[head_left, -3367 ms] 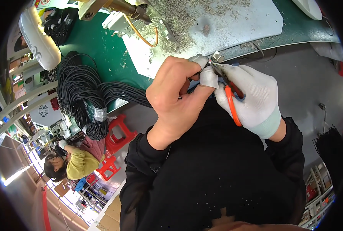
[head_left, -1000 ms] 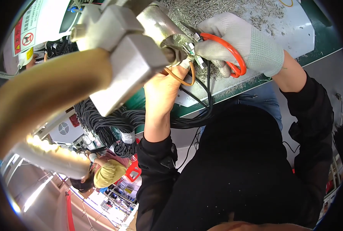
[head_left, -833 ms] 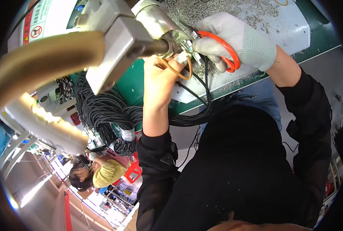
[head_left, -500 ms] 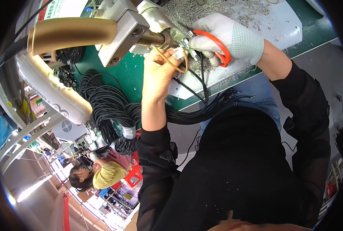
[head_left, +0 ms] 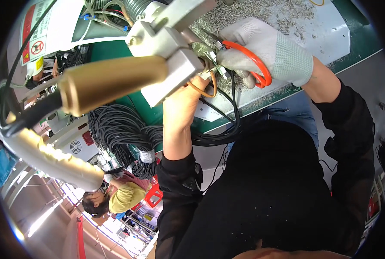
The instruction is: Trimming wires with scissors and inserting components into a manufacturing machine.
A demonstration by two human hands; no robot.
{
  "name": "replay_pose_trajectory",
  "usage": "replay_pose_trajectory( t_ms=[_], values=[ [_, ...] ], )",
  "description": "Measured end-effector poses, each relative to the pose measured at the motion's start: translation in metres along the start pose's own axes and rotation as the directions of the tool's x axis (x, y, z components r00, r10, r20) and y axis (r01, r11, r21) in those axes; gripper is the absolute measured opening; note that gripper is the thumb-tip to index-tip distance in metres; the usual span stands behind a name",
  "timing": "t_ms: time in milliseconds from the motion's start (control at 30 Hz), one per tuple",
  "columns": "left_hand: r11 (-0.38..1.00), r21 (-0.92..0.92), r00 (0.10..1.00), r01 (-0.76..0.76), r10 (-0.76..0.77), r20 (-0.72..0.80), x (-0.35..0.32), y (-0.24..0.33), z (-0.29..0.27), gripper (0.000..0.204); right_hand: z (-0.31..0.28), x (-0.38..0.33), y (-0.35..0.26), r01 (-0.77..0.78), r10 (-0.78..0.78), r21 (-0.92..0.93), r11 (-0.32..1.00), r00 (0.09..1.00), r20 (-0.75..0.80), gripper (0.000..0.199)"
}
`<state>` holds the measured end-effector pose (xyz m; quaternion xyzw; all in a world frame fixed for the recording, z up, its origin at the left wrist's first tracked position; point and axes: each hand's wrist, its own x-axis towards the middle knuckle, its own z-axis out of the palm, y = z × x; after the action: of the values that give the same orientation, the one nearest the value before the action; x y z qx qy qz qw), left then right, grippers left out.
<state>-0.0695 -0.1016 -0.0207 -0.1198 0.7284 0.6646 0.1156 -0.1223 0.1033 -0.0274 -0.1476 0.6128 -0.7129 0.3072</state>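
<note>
My right hand (head_left: 261, 54), in a white knit glove, is closed around red-handled pliers (head_left: 266, 77), their dark tips pointing up and left. Beside its fingertips are small metal connector pieces (head_left: 218, 64) on black cables (head_left: 234, 97). My bare left hand (head_left: 181, 103) reaches up beneath a metal clamp block (head_left: 175, 77), which hides its fingers, so what it holds cannot be seen. A thin tan loop (head_left: 214, 90) curves beside it. The clamp carries a thick tan-handled tool (head_left: 114, 80), resembling a soldering iron, in front of my left hand.
Small metal bits (head_left: 283, 17) cover much of a white sheet (head_left: 330, 39) on the green table (head_left: 365, 45). A coiled bundle of black cables (head_left: 119, 129) hangs at the left. Beyond it, a person in yellow (head_left: 125, 196) sits near a red stool (head_left: 153, 196).
The view has shifted, so the clamp and tan-handled tool appear lower and further right. They now cover my left fingers, which showed earlier. My right hand keeps its hold on the pliers.
</note>
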Motion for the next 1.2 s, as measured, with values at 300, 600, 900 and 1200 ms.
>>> replay_pose_trajectory(
  t_ms=[300,600,900,1200],
  values=[
    [0.987,0.057,0.989,-0.149,0.150,-0.008,0.001,-0.005,-0.001,0.012,0.000,0.003,-0.005,-0.069,0.067,0.082,0.994,0.997,0.025,0.024],
    [0.992,-0.130,1.000,0.006,-0.005,0.008,-0.004,-0.002,0.007,0.013,0.007,-0.009,-0.004,0.012,-0.016,-0.094,0.995,0.999,-0.042,0.023],
    [0.921,-0.364,0.984,0.137,-0.086,0.154,-0.062,0.001,0.026,0.014,0.021,-0.075,-0.016,-0.082,0.082,0.010,0.997,0.996,-0.028,0.025],
    [0.990,-0.122,0.991,-0.065,0.078,0.105,-0.087,0.006,0.042,0.021,0.027,-0.118,-0.023,-0.154,0.153,0.003,0.988,0.977,-0.151,0.024]
  ],
)
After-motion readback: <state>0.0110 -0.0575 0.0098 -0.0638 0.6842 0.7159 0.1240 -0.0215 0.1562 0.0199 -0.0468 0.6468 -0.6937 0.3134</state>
